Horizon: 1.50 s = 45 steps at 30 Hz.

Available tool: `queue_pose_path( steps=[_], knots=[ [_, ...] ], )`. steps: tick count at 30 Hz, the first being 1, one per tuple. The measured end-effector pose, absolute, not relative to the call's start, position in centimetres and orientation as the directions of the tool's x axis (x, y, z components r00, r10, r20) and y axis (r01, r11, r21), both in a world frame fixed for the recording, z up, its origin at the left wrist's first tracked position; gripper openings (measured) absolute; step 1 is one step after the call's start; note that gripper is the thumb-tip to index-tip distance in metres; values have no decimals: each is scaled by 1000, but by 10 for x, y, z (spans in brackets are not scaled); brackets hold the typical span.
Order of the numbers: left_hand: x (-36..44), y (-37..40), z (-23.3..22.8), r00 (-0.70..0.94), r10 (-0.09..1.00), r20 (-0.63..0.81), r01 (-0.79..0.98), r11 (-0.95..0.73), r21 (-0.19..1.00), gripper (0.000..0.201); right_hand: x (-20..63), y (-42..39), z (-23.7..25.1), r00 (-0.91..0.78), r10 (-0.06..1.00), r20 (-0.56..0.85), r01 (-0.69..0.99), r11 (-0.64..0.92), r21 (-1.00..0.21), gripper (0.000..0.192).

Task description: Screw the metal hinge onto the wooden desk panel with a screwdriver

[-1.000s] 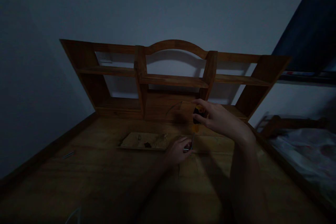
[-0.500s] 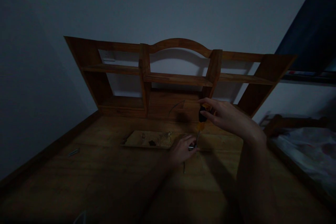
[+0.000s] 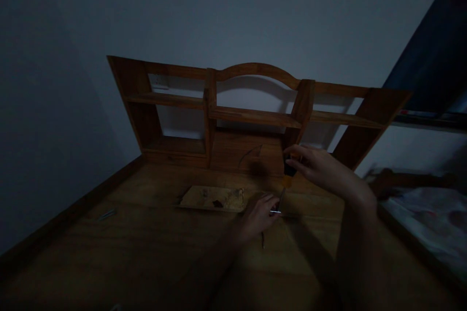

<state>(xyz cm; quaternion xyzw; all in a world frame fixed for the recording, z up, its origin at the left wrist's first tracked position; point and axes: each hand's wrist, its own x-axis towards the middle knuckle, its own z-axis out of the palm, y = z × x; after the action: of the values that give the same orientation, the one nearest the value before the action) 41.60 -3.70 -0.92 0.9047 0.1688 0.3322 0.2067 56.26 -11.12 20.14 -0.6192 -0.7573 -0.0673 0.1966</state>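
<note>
R hand (image 3: 316, 165) pinches screwdriver (image 3: 287, 181) handle, shaft slanting down to small metal piece (image 3: 276, 212), apparently pinched in fingers of L hand (image 3: 260, 215), twd back edge of tabletop (image 3: 153, 243). Prob. screwdriving step; next turn calls for tip seated, metal piece steady.

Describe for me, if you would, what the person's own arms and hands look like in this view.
The left hand and right hand are ungloved, each with slender fingers. The left forearm and right forearm look bare, with no sleeve, watch or bracelet visible. I can make out no markings, but the light is too dim for fine detail.
</note>
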Motion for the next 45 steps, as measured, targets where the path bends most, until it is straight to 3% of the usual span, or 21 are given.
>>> queue_pose_path(
  steps=[4,10,16,21,27,34,37,41,45],
  knots=[
    [415,-37,-8,734,425,530,161,-866,473,22,567,-109,202,-110,920,377,979,166,-122,28],
    [414,-39,-5,730,419,540,146,-867,476,27,573,-110,203,-127,921,368,962,204,-179,31],
    [415,-40,-4,718,440,539,160,-858,488,23,568,-106,203,-100,919,380,974,170,-153,32],
    [415,-40,-5,718,455,527,176,-851,495,21,570,-112,205,-124,929,348,951,212,-227,37],
    [415,-40,-4,733,429,528,153,-860,486,24,574,-112,204,-89,925,369,982,143,-122,35],
    [415,-40,-6,714,425,557,117,-856,503,30,575,-113,204,-172,913,370,958,243,-155,30],
    [415,-40,-5,722,419,551,130,-863,487,25,568,-110,202,-151,911,383,968,215,-129,24],
    [414,-40,-2,735,442,514,174,-856,487,16,559,-106,200,-37,917,397,995,72,-75,42],
    [413,-40,-1,737,451,503,178,-848,498,17,557,-109,200,-82,910,407,991,117,-62,44]
  ],
)
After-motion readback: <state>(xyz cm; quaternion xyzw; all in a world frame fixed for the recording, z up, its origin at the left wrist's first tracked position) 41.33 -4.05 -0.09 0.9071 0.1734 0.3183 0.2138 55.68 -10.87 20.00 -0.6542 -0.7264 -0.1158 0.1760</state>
